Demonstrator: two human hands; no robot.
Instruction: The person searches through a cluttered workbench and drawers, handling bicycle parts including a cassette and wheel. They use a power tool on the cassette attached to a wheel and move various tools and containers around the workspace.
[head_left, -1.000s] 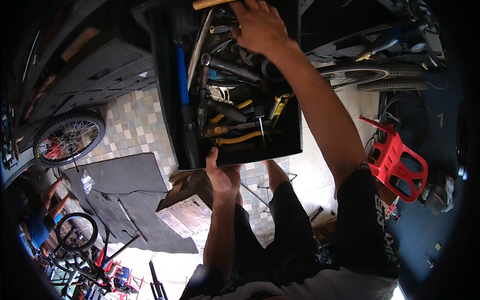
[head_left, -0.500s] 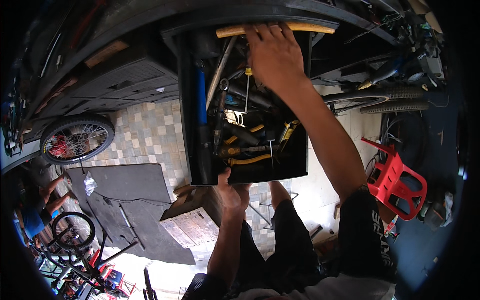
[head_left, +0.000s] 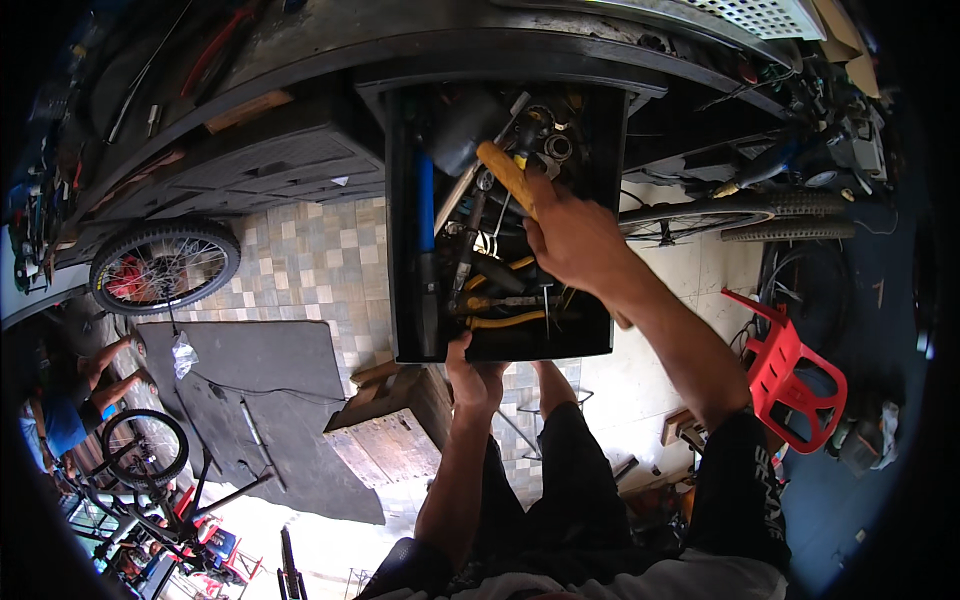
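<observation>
Tiled floor (head_left: pixel 300 240) lies left of both hands. Left hand (head_left: pixel 475 385) clasps the near edge of the drawer (head_left: pixel 575 340), while right hand (head_left: pixel 575 240), curled around a stick (head_left: pixel 508 180), holds it tilted above the tools (head_left: pixel 490 302); steady support and firm grip seem wise.

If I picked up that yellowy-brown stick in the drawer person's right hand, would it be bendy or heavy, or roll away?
The stick is probably stiff, since it looks like solid wood. It's likely fairly light, being slim enough for the right hand to wrap around. It might roll if set down, because its visible end looks rounded.
</observation>
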